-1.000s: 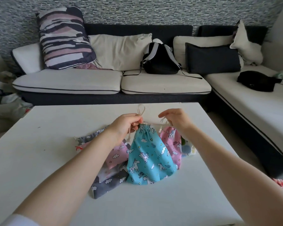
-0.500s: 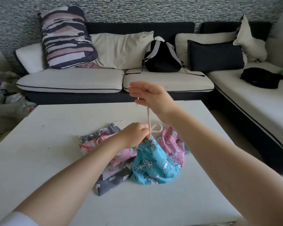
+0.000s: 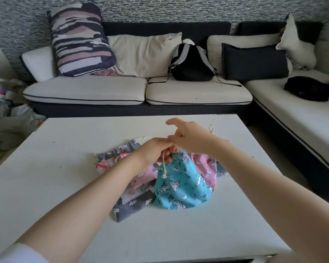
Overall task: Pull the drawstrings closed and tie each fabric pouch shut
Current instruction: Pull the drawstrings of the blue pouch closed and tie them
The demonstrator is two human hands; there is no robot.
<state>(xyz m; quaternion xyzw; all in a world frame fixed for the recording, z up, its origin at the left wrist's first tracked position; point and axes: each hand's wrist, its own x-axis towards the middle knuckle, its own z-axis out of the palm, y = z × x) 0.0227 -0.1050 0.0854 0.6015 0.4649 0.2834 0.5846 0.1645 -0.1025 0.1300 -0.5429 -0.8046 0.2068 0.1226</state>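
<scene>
A blue unicorn-print pouch [image 3: 180,185] stands on the white table [image 3: 65,186], its neck gathered tight. My left hand [image 3: 156,151] grips the gathered neck, and a knotted cream drawstring end [image 3: 164,170] hangs below it. My right hand [image 3: 188,138] is right against the neck from the far side, pinching the cord, with its index finger stretched out. A loop of the cord [image 3: 211,128] shows past my right wrist. Behind lie a pink pouch [image 3: 207,166], another pink pouch [image 3: 142,175] and grey pouches [image 3: 133,207], partly covered by my arms.
A sofa [image 3: 106,92] runs along the table's far side and right side. A black backpack [image 3: 192,63] and cushions sit on it, and a black bag [image 3: 308,89] lies at the right. Clothes are piled at the far left [image 3: 6,118].
My right hand, which had pulled the drawstring up high, has come back down to the pouch's neck beside my left hand. The blue pouch stands a little taller.
</scene>
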